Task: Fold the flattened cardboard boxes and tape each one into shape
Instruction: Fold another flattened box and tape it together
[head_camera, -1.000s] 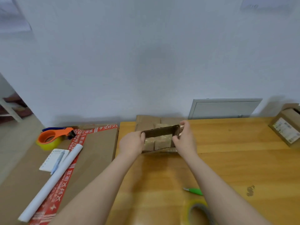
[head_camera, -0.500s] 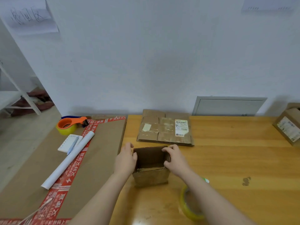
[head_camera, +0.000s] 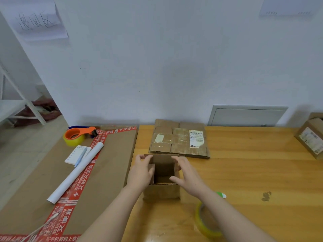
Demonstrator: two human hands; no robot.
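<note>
One open-topped box (head_camera: 161, 193); left hand (head_camera: 141, 172) grips wall; right hand (head_camera: 187, 177) alongside

Wooden table (head_camera: 244, 172): open box (head_camera: 161, 193), flattened boxes (head_camera: 176, 144), tape roll (head_camera: 208, 224).

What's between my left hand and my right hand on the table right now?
The open cardboard box stands between the left hand and the right hand, on the wooden table; the head view shows it.
</note>
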